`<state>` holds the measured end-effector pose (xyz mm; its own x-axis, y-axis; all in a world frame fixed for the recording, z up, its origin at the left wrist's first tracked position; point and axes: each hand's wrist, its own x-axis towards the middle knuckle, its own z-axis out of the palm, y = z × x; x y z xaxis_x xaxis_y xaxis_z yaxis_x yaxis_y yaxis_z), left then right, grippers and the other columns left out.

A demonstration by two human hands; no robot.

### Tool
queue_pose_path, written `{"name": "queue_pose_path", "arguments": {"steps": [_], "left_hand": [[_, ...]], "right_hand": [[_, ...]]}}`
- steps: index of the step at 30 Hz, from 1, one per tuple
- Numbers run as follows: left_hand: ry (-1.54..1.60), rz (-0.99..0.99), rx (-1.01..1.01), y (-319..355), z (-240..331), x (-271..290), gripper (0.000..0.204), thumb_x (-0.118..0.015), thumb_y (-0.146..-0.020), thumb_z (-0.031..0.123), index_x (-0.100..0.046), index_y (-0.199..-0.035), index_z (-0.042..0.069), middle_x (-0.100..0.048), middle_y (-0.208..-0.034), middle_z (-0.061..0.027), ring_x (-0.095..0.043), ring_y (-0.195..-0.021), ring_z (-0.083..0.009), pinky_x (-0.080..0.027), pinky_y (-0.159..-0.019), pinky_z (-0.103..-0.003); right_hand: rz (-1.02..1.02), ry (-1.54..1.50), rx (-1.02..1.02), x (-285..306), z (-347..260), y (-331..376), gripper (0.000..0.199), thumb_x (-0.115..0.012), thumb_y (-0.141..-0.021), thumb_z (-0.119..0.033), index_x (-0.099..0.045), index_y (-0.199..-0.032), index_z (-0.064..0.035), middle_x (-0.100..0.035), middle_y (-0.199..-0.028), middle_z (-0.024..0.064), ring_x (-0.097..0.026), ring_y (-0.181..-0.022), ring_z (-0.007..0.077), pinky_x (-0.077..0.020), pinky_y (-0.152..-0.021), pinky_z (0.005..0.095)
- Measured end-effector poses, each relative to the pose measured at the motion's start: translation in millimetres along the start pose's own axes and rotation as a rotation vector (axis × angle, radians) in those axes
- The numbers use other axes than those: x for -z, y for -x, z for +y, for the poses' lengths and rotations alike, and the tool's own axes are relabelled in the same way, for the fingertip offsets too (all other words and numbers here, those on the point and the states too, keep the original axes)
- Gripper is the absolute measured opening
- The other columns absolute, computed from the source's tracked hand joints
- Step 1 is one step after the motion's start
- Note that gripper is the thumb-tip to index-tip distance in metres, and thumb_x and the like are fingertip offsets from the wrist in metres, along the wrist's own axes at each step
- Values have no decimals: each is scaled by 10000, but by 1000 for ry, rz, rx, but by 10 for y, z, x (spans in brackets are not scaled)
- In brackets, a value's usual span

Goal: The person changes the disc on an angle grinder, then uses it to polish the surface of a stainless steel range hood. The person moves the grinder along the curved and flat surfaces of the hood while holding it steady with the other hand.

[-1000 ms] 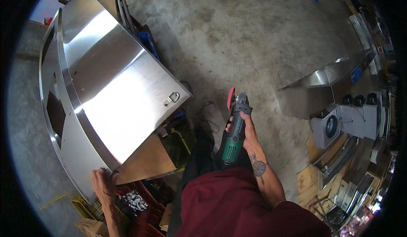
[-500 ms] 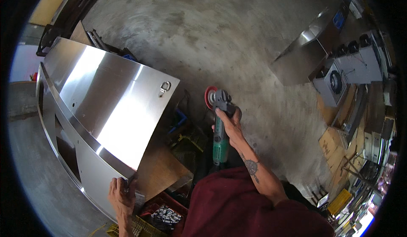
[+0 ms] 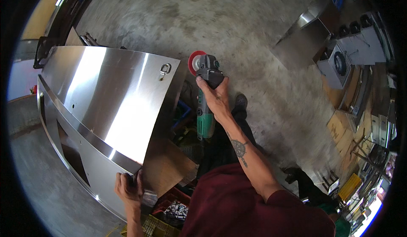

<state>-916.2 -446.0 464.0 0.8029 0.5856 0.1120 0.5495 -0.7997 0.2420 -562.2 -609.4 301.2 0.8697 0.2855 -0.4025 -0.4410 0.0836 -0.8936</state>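
Observation:
My right hand (image 3: 215, 97) is wrapped round a green and black angle grinder (image 3: 205, 120), just right of a large brushed-steel cabinet (image 3: 118, 93). A red-rimmed disc (image 3: 193, 63) sits at the grinder's head, apart from the metal. My left hand (image 3: 129, 189) is closed at the cabinet's near corner. Something small and dark shows between its thumb and fingers; I cannot tell what it is. A metal ring latch (image 3: 164, 71) is fixed near the far right corner of the steel top. One long side of the cabinet has a rectangular cutout (image 3: 72, 152).
Below the cabinet's right side lie a brown board (image 3: 169, 167), a red crate (image 3: 182, 194) of small pieces and a yellow crate (image 3: 154, 227). Another steel cabinet (image 3: 301, 44) stands on the concrete floor (image 3: 258, 21) at the right, near a grey box (image 3: 335, 67). A dark animal (image 3: 311, 182) is behind my right arm.
My right hand has carried the grinder forward and a little left, to beside the cabinet's far right corner. The view has shifted slightly. My left hand stays at the near corner.

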Motion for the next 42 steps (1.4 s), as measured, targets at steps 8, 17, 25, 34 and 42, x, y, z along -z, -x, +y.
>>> {"name": "queue_pose_path", "arguments": {"steps": [8,17,25,34,42], "left_hand": [[7,12,37,-26,63,64,440,-924,-867,101,-494,-836,10,-503,-780,-159,-542,-644,-393,-447,-596,-452],[14,34,16,-74,91,50,457,-926,-855,93,-475,-829,16,-483,-772,-157,-528,-640,-387,-439,-595,-447],[-13,-13,38,-45,62,65,418,-916,-843,71,-503,-841,12,-521,-809,-178,-567,-668,-411,-441,-603,-476],[-1,10,55,-110,193,62,450,-922,-872,96,-483,-822,14,-485,-778,-169,-525,-626,-399,-413,-575,-457],[6,12,25,-102,138,65,459,-927,-865,102,-477,-824,17,-469,-774,-162,-510,-623,-397,-406,-569,-464]], "right_hand": [[-4,105,5,-36,58,-65,770,-863,-986,-490,-391,-1333,10,-667,-1121,139,-694,-952,205,-588,-792,372],[-35,55,-16,-107,45,-92,801,-856,-988,-497,-370,-1357,23,-640,-1155,157,-685,-1000,210,-598,-794,365],[-50,-29,-48,-94,-7,-115,744,-856,-1012,-415,-360,-1371,6,-653,-1170,134,-692,-974,185,-594,-816,344],[-74,-8,-8,-71,-17,-74,749,-855,-1010,-414,-375,-1396,13,-669,-1199,149,-711,-1040,199,-598,-853,330],[-65,-6,-44,-47,16,-189,786,-856,-1007,-419,-358,-1427,20,-683,-1208,156,-724,-1058,218,-606,-843,339]]}}
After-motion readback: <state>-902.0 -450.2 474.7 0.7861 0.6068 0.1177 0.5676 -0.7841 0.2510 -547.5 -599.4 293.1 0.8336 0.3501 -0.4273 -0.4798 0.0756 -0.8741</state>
